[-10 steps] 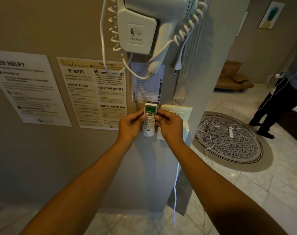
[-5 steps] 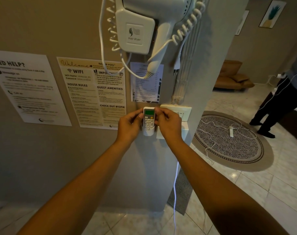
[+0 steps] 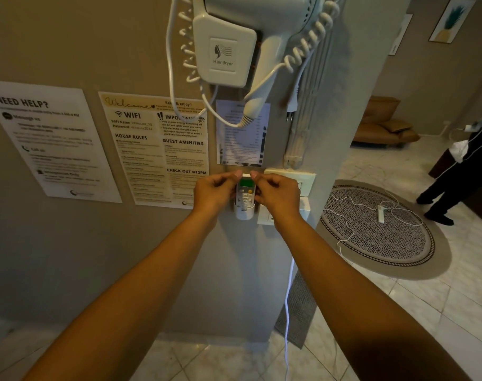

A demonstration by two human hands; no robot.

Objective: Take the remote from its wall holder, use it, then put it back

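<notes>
The white remote, with a green screen and grey buttons, stands upright in its white wall holder on the beige wall. The holder's cup covers the remote's lower end. My left hand is at the remote's left side and my right hand at its right side. Both hands have their fingers curled, with fingertips pinching the remote's top corners. My palms hide the remote's side edges.
A wall hair dryer with a coiled cord hangs just above. Printed notices cover the wall to the left. A switch plate and a dangling white cable lie to the right. Beyond are a round rug and a standing person.
The remote has slid lower into the holder. Both hands have moved up from its middle to its top corners.
</notes>
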